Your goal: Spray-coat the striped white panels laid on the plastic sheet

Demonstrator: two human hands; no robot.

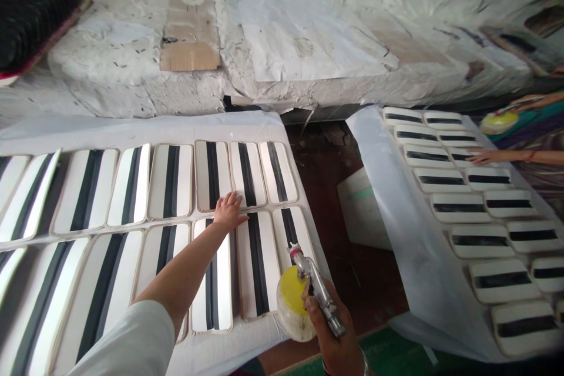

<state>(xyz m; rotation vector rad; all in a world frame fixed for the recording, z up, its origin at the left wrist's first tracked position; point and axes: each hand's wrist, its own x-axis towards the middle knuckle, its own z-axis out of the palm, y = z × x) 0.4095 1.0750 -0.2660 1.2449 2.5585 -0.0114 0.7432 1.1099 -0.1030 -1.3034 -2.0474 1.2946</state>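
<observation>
My left hand point(229, 211) reaches forward and rests with fingers spread flat on a white panel with a black stripe point(258, 264), at the gap between two rows of such panels. My right hand point(335, 341) is closed round the grip of a metal spray gun point(315, 288) with a yellow-lidded cup point(291, 304), held low above the near right corner of the white sheet point(132, 126). The gun's nozzle points toward the rightmost panel point(291, 232) of the near row.
Two rows of striped panels cover the left sheet. A second sheet point(396, 200) at the right carries several smaller striped panels. Another person's hand point(482, 157) lies on them, with a second yellow cup point(497, 122) beyond. Dark red floor point(326, 158) separates the sheets. A paint-crusted bench point(286, 41) lies behind.
</observation>
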